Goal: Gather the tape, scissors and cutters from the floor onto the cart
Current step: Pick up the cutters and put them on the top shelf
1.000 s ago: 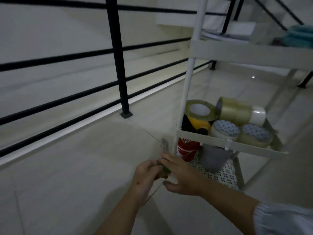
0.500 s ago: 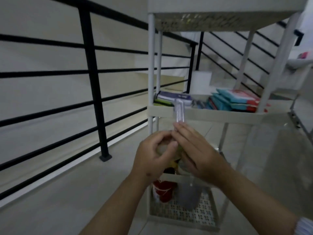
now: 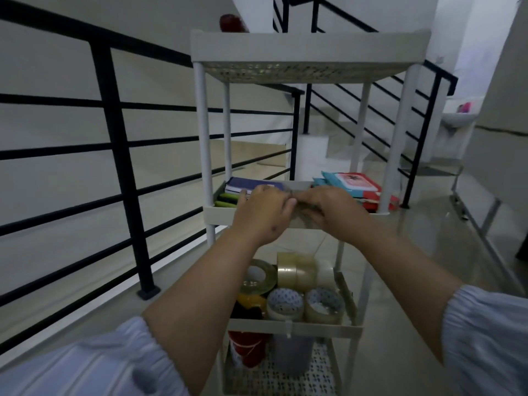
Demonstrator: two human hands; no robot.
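A white cart (image 3: 308,47) with several shelves stands in front of me. My left hand (image 3: 261,214) and my right hand (image 3: 333,211) meet over the front rim of its middle shelf. Both pinch a small cutter (image 3: 292,193), which my fingers mostly hide. Only a pale sliver shows between the fingertips. Several tape rolls (image 3: 295,274), clear, yellow and patterned, fill the shelf below my forearms. No scissors are visible.
Dark notebooks (image 3: 251,185) lie at the middle shelf's left and teal and red books (image 3: 354,181) at its right. A red container (image 3: 245,350) and a grey one (image 3: 291,355) stand on the bottom shelf. A black railing (image 3: 114,138) runs along the left, with stairs behind.
Both hands rose with the cutter from near the floor beside the cart's lower shelf to the middle shelf. The cutter went from upright to lying low between my fingers. My view lifted.
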